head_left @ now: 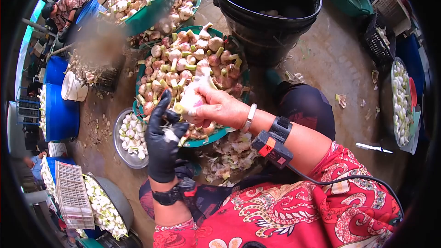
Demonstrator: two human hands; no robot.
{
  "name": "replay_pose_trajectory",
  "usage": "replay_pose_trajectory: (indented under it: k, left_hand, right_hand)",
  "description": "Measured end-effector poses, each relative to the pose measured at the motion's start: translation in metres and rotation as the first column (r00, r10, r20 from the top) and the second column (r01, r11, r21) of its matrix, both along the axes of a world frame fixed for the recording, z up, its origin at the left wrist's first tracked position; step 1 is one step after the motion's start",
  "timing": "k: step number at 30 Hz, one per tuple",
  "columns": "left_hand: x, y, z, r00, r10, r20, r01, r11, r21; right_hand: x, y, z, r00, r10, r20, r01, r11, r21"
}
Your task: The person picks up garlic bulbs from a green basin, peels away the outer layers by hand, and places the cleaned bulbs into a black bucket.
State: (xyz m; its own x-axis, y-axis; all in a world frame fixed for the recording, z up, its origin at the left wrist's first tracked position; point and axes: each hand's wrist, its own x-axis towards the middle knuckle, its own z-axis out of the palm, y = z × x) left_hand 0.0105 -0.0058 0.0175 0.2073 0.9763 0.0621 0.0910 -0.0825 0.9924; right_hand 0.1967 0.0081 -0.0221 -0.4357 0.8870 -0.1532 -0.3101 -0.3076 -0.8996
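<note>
My right hand, bare, is closed around a garlic bulb with a cut stem end and whitish, purple-tinged skin. Just left of the bulb is my left hand in a black glove, its index finger raised and the others curled. A small whitish piece shows among the curled fingers; I cannot tell what it is. Below both hands stands a green basin heaped with unpeeled garlic bulbs. A metal bowl of peeled white garlic sits beside my left hand.
A large black bucket stands beyond the basin. Garlic peelings lie on the floor by my legs. Another green tub of garlic is at the back. Blue tubs line the left. A tray of white garlic stands right. A person works at far left.
</note>
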Motion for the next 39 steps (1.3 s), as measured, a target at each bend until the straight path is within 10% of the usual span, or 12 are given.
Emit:
replay_pose_trajectory:
  k: [5, 7, 9, 11, 13, 14, 18, 21, 24, 31, 35, 39]
  left_hand:
    - [0.002, 0.004, 0.006, 0.915, -0.062, -0.399, 0.17, 0.955, 0.242]
    - [0.003, 0.003, -0.003, 0.933, -0.038, -0.359, 0.13, 0.963, 0.236]
    - [0.0, 0.004, -0.013, 0.995, 0.052, 0.091, -0.039, 0.99, -0.135]
    - [-0.016, 0.013, -0.023, 0.984, 0.162, 0.069, -0.152, 0.979, -0.135]
    - [-0.022, 0.015, -0.019, 0.942, 0.185, 0.281, -0.154, 0.979, -0.13]
    - [-0.022, 0.014, -0.014, 0.989, 0.145, 0.029, -0.146, 0.988, 0.059]
    - [-0.017, 0.014, -0.013, 0.918, 0.151, 0.367, -0.107, 0.985, -0.137]
    - [-0.011, 0.011, -0.017, 0.924, 0.134, 0.357, -0.077, 0.982, -0.17]
    - [-0.003, 0.009, -0.014, 0.957, 0.133, 0.257, -0.086, 0.979, -0.185]
    - [-0.002, 0.01, -0.021, 0.977, 0.08, 0.199, -0.042, 0.982, -0.187]
    - [-0.005, 0.009, -0.01, 0.889, 0.226, 0.398, -0.118, 0.953, -0.279]
    - [-0.004, 0.006, -0.017, 0.884, 0.168, 0.436, -0.082, 0.974, -0.209]
  right_hand:
    - [-0.013, -0.001, -0.008, 0.96, -0.101, -0.261, 0.09, 0.995, -0.052]
    - [-0.009, 0.006, -0.007, 0.917, -0.197, -0.347, 0.133, 0.971, -0.198]
    - [-0.021, 0.011, 0.002, 0.764, -0.482, -0.429, 0.46, 0.873, -0.162]
    - [-0.006, 0.012, 0.008, 0.816, -0.349, -0.462, 0.354, 0.932, -0.079]
    - [0.007, -0.002, 0.026, 0.995, -0.09, -0.043, 0.087, 0.995, -0.057]
    - [0.008, -0.002, 0.007, 0.944, 0.055, 0.326, -0.11, 0.982, 0.153]
    - [0.01, -0.007, -0.003, 0.328, 0.08, 0.941, -0.604, 0.784, 0.144]
    - [0.007, -0.007, 0.004, 0.782, -0.384, 0.491, 0.089, 0.848, 0.522]
    - [-0.004, -0.005, 0.013, 0.774, -0.576, 0.262, 0.226, 0.639, 0.736]
    - [0.001, 0.002, 0.004, 0.748, -0.548, 0.374, -0.007, 0.556, 0.831]
    - [0.017, 0.009, 0.01, 0.587, -0.748, 0.308, 0.476, 0.627, 0.616]
    - [0.025, 0.008, 0.003, 0.782, -0.252, 0.57, 0.06, 0.941, 0.334]
